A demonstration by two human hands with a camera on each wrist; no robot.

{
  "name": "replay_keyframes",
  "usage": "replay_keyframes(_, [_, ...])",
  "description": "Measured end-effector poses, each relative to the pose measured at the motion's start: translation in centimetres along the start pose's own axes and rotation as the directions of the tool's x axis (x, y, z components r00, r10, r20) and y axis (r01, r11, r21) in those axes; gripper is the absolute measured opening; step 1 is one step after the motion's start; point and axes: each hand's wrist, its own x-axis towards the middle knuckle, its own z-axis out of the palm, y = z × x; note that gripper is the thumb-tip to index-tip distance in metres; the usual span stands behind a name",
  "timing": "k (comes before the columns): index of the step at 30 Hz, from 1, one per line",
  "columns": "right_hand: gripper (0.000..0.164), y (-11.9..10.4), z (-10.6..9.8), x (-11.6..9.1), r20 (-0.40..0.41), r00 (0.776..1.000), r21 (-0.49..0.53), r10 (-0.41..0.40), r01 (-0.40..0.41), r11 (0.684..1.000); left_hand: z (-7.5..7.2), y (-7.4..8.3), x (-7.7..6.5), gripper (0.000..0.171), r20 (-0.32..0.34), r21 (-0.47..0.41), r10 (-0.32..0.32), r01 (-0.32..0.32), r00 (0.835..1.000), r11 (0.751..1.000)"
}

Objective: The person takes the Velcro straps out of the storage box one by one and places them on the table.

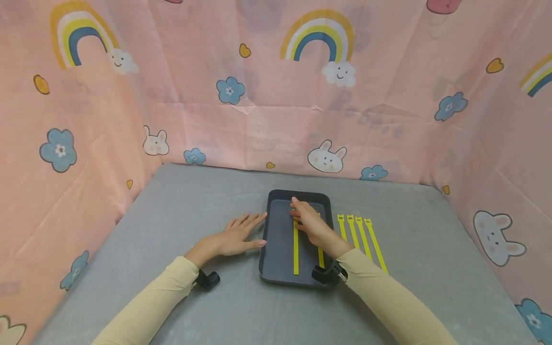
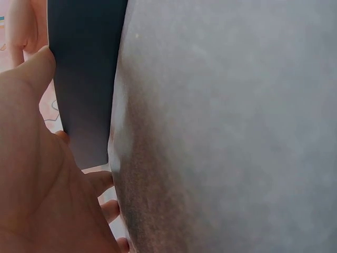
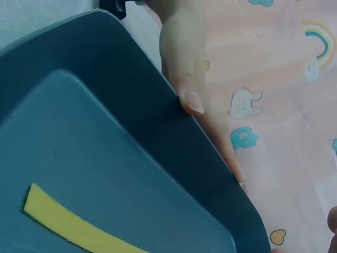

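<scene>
A dark grey rectangular tray [image 1: 269, 279] lies on the table. My left hand [image 1: 235, 238] is beside its left side with fingers spread; the thumb [image 2: 42, 66] and a fingertip touch the rim, also visible in the right wrist view. Over the tray, my right hand [image 1: 311, 224] pinches the far end of a yellow cable strap [image 1: 295, 254], its head hidden by the fingers. That strap's near end [image 3: 63, 213] lies on the tray floor. A second yellow strap [image 1: 321, 258] lies to its right in the tray, partly covered by my right hand and wrist.
To the right of the tray, several more yellow straps [image 1: 363, 235] with slotted heads lie side by side on the grey tabletop [image 1: 207, 191]. A pink patterned cloth [image 1: 258, 129] hangs behind the table and along both sides.
</scene>
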Motion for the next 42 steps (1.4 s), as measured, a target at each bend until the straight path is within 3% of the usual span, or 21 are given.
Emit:
replay_keyframes(7, [0.055,-0.5,-1.4,0.2,-0.054,0.996,-0.027,-0.075,0.073,0.997,0.1,0.0,0.0,0.082,-0.004,0.002,0.006,-0.006,1.0,1.0])
replay_keyframes(11, [0.047,-0.3,-2.3,0.5,-0.07,0.992,-0.172,-0.105,0.091,0.981,0.1,-0.1,0.0,0.083,-0.004,-0.002,0.01,-0.01,1.0,1.0])
replay_keyframes(17, [0.045,0.6,-3.2,1.4,-0.084,0.987,-0.44,-0.136,0.085,0.894,0.0,0.0,0.0,0.083,0.001,0.001,0.012,-0.012,1.0,1.0])
replay_keyframes(28, [0.043,1.7,-3.5,3.1,-0.04,0.966,-0.67,-0.254,0.163,0.725,-0.1,0.1,-0.1,0.082,0.006,-0.004,0.017,-0.017,1.0,1.0])
replay_keyframes(37, [0.039,2.3,-3.1,3.6,-0.04,0.952,-0.739,-0.304,0.177,0.65,-0.1,0.1,-0.1,0.083,0.003,-0.007,0.02,-0.02,1.0,1.0])
replay_keyframes(42, [0.038,2.3,-3.1,3.8,-0.051,0.951,-0.752,-0.305,0.164,0.638,0.0,0.0,-0.1,0.083,0.003,-0.004,0.017,-0.017,1.0,1.0])
